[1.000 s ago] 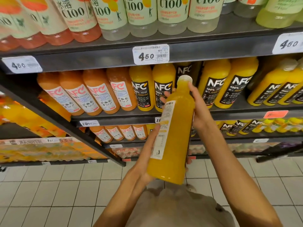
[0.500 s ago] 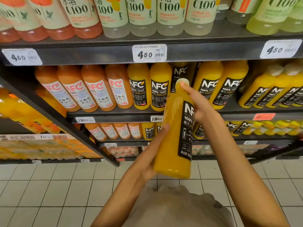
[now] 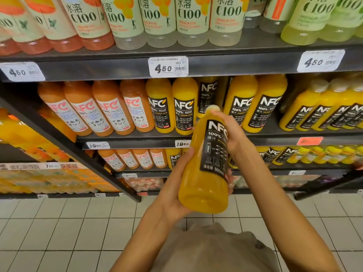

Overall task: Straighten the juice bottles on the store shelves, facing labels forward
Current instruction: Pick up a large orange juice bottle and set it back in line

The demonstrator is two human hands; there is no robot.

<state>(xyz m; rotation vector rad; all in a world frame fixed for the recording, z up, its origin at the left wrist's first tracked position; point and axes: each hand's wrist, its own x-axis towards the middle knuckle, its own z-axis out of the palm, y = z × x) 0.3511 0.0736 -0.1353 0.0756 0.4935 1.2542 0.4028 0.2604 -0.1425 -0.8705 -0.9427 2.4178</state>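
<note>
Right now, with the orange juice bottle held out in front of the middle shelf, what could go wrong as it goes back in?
1. The held bottle is large and tilted; the left hand cups only its base and the right hand its shoulder, so it might slip.
2. The gap between neighbouring NFC bottles looks narrow; pushing in may knock them askew.
3. The black label faces the camera now; a twist on insertion could turn it away.

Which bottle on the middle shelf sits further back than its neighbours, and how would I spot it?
Find the white 4.50 price tag at the centre of the upper shelf edge. Below it stands a row of yellow NFC bottles; the recessed bottle is just right of the two under that tag. Unlike its neighbours, it stands deeper in shadow, with the held bottle partly covering it.
</note>
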